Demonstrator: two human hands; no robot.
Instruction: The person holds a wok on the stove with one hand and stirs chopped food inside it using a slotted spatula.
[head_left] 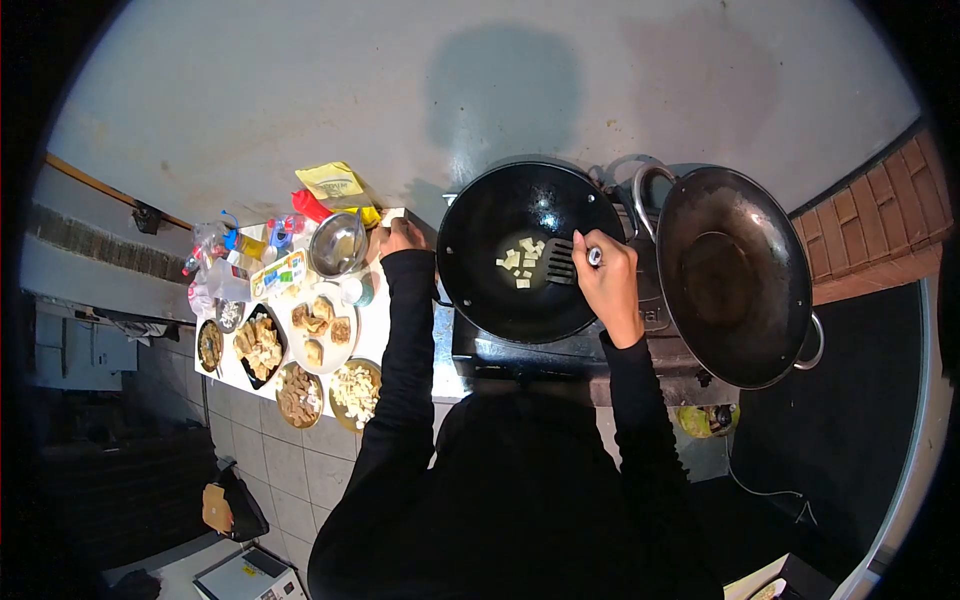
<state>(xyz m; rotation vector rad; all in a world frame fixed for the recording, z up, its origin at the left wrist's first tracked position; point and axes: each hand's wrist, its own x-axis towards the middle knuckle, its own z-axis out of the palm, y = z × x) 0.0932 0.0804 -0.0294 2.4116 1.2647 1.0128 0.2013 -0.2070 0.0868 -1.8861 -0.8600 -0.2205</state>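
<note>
My right hand [610,275] is closed around the handle of a black slotted spatula [560,262]. The spatula's head is inside a large black wok [500,305], just right of several pale cubes [521,258] lying in the bottom. Over on the left, my left hand [402,238] is beside a metal bowl [338,245], at the back of the white table. Its fingers look curled, and what they hold, if anything, is hidden.
A second wok [735,270] with loop handles tilts on the stove's right side. Left of the stove, the white table [380,325] bears a white plate [335,355] of browned pieces, a black tray [263,378], bowls of chopped food, bottles and a yellow packet [335,182].
</note>
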